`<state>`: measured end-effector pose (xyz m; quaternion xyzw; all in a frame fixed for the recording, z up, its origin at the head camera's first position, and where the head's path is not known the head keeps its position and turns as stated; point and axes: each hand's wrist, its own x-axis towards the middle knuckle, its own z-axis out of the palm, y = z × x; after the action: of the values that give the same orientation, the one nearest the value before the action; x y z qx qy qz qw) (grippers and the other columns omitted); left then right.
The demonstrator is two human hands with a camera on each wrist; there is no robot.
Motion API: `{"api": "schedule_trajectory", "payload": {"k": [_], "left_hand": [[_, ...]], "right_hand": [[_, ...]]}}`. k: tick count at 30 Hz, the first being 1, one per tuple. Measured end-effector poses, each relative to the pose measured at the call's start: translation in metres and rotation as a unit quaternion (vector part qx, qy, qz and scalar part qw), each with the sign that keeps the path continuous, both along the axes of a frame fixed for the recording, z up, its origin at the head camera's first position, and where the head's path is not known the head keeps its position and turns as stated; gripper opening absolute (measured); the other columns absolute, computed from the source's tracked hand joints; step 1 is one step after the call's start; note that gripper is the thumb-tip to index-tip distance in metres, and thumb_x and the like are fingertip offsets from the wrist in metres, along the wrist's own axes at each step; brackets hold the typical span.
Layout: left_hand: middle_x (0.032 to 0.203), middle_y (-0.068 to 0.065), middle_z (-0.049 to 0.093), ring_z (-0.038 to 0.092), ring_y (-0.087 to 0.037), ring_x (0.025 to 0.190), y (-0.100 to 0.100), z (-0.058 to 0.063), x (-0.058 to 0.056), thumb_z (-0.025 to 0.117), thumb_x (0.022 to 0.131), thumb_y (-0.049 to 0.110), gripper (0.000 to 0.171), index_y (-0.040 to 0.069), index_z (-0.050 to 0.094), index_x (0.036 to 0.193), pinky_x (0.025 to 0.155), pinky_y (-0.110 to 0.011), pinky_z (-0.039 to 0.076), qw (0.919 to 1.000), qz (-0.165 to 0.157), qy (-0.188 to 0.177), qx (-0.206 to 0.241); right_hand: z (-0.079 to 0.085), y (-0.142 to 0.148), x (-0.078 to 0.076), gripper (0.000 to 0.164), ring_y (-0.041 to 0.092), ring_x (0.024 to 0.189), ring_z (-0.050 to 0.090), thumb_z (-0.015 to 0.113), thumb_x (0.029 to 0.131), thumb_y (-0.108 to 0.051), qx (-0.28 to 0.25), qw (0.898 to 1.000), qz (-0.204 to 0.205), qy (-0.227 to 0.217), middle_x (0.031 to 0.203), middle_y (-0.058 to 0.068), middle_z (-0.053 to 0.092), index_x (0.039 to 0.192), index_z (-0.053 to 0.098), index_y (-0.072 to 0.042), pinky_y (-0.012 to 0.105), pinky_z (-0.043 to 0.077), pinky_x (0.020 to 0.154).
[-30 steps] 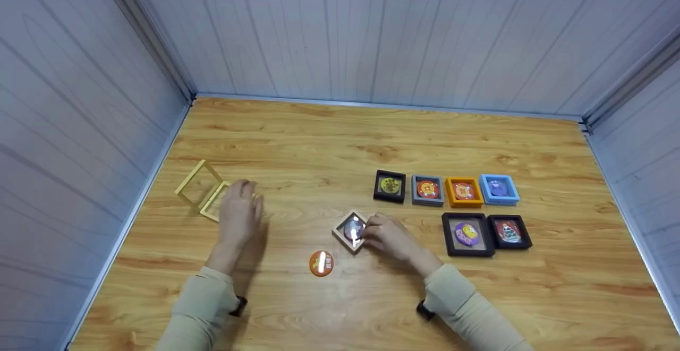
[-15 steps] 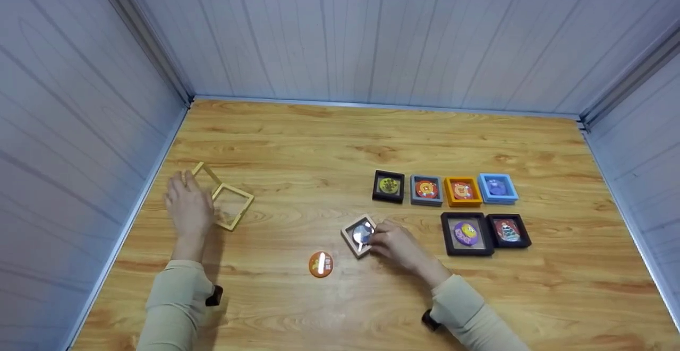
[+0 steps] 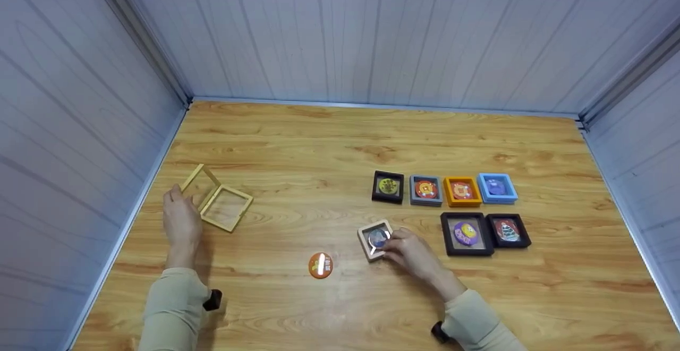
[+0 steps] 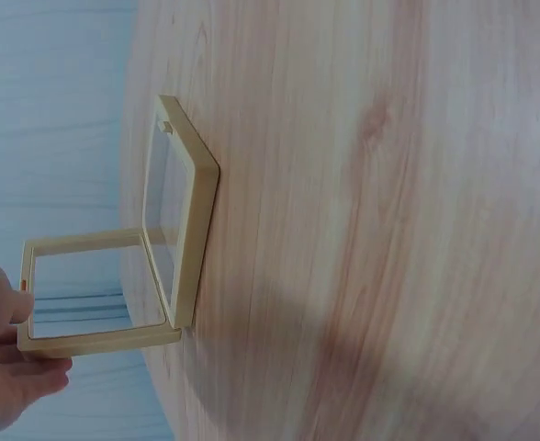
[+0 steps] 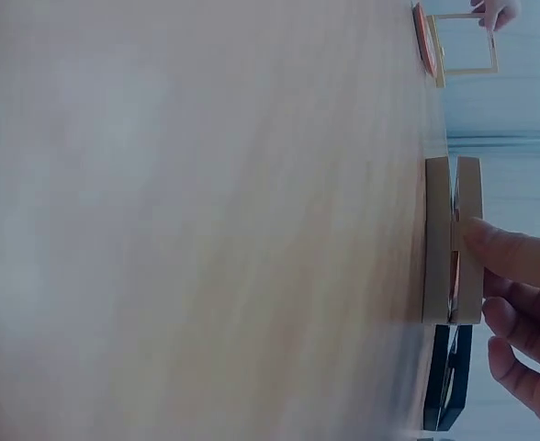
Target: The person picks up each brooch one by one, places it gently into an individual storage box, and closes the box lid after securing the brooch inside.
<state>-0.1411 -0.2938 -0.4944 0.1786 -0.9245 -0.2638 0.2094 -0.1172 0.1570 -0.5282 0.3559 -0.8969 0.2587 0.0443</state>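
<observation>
My left hand [image 3: 181, 221] is at the raised lid of a pale yellow hinged display frame [image 3: 215, 223], which stands open on the table at the left. In the left wrist view the thumb and fingers pinch the lid's outer edge [image 4: 105, 344]. A beige display frame [image 3: 364, 245] with a dark round badge inside lies near the middle, its right side held by my right hand [image 3: 417, 255]. The right wrist view shows the thumb on this beige frame's side [image 5: 438, 248], with a narrow gap between its two halves. Between the hands lies a loose orange round badge [image 3: 320, 265].
To the right, two rows of framed badges stand on the table: a black frame [image 3: 388, 187], a grey one [image 3: 426, 190], an orange one [image 3: 462, 191], a light blue one [image 3: 498, 188] and two dark ones in front [image 3: 467, 234]. Panel walls [image 3: 340, 37] border the table.
My left hand moved from the yellow frame's base, leftward round to its lid, and the frame turned slightly. My right hand slid the beige frame a little rightward and rotated it.
</observation>
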Motion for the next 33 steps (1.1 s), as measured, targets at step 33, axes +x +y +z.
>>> {"api": "schedule_trajectory", "payload": {"k": [33], "left_hand": [[0.084, -0.03, 0.057, 0.056, -0.043, 0.079, 0.051, -0.007, 0.01, 0.053, 0.084, -0.005, 0.016, -0.016, 0.057, 0.095, 0.066, -0.049, 0.045, 0.9946, -0.059, 0.078, 0.033]], "right_hand": [[0.005, 0.041, 0.009, 0.01, 0.013, 0.073, 0.055, 0.073, 0.069, -0.012, 0.001, 0.993, -0.108, -0.046, 0.078, -0.003, 0.059, 0.078, 0.069, -0.009, 0.029, 0.048, 0.067]]}}
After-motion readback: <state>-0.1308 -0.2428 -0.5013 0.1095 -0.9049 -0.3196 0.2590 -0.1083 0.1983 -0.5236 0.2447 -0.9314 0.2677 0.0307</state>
